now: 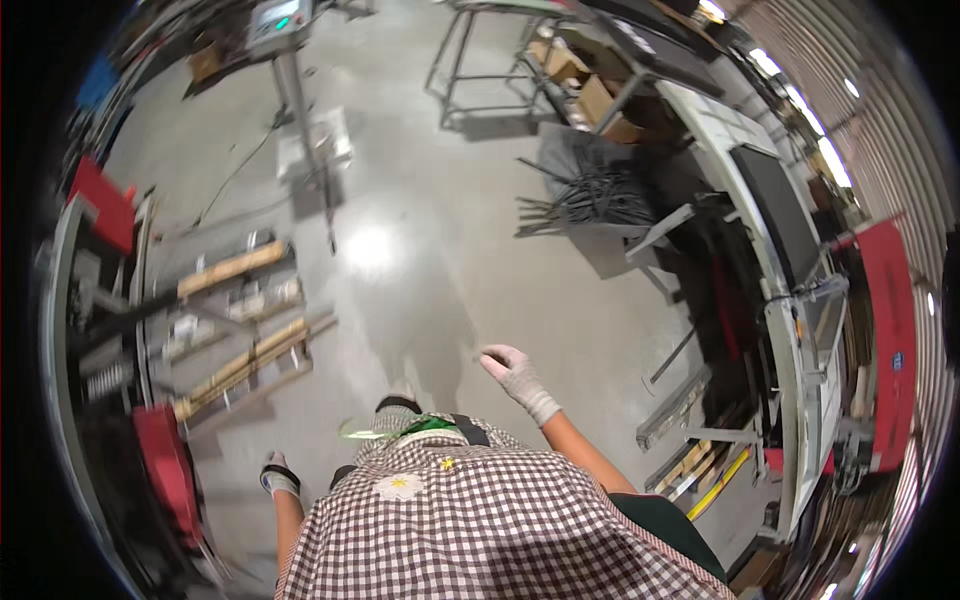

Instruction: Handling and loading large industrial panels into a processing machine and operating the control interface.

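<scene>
My right hand [515, 378], in a pale knit glove, hangs out in front of my body over the grey floor. Its fingers are loosely bent with a small gap by the thumb, and nothing shows in them. My left hand [277, 472] hangs low at my left side, also gloved, with a dark band or object across it; its fingers are too small and blurred to read. Neither hand touches any equipment. A brown checked apron [440, 520] covers my front, and a translucent green strip [405, 430] sticks out at its front edge. One dark shoe [398, 403] shows beyond the apron.
Red-and-grey machinery [165, 470] stands left, beside a low rack of long wooden pieces [240, 370]. A control panel on a post [280, 30] stands ahead left. Dark strips [600, 190] lie piled ahead right, near cardboard boxes [605, 105]. A long white-framed machine [800, 330] runs along the right.
</scene>
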Demonstrator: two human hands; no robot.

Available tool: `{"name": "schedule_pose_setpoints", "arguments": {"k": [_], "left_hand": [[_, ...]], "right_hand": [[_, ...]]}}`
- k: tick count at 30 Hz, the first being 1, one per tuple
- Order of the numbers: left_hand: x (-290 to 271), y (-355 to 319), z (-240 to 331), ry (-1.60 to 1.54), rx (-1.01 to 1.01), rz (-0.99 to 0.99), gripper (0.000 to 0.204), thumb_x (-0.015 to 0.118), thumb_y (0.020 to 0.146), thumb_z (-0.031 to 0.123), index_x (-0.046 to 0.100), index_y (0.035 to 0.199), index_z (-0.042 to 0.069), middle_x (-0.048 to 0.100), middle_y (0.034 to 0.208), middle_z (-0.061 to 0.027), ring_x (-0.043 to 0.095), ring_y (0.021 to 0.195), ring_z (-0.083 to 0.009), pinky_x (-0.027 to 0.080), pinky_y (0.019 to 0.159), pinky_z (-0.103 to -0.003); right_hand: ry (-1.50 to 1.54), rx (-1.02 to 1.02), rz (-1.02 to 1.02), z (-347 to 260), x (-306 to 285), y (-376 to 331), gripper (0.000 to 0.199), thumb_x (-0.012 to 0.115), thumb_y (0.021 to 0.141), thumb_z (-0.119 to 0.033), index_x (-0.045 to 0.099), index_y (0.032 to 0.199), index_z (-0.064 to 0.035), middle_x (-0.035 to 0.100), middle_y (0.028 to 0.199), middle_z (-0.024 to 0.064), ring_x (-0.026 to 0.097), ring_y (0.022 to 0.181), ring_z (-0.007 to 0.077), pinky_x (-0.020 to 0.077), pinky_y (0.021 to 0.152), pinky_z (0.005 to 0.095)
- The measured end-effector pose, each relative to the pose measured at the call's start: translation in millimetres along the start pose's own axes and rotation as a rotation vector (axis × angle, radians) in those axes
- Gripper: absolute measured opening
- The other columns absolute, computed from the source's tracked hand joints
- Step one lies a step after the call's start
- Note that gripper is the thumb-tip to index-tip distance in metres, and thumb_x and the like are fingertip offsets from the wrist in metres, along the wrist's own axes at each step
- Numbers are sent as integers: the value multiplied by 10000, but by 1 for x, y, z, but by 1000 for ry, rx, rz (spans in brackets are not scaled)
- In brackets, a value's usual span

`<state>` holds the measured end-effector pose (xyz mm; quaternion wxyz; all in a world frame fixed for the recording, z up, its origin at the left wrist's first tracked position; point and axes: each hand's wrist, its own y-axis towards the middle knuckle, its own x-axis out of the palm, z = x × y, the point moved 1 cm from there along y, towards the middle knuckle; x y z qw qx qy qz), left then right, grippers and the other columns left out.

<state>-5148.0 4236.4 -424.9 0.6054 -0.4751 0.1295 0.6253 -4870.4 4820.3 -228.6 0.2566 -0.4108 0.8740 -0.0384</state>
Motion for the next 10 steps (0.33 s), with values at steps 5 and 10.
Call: {"name": "schedule_pose_setpoints", "arguments": {"k": [5,10], "left_hand": [[131,85,343,-278,375,-360,420,544,891,88,517,1290,-39,616,1196,-141,586,1086,-235,442,955,-317],[274,45,635,-492,627,-861,481,602,920,108,466,1369,0,584,1276,-152,563,1148,-270,414,1026,-360]], "right_hand": [[141,178,284,-54,-48,70,375,638,881,-309,663,1128,-28,676,1084,161,659,983,252,516,872,348],[153,100,310,-108,-80,192,452,634,866,-377,642,1192,-63,629,1208,203,650,1043,264,507,900,346]]}}
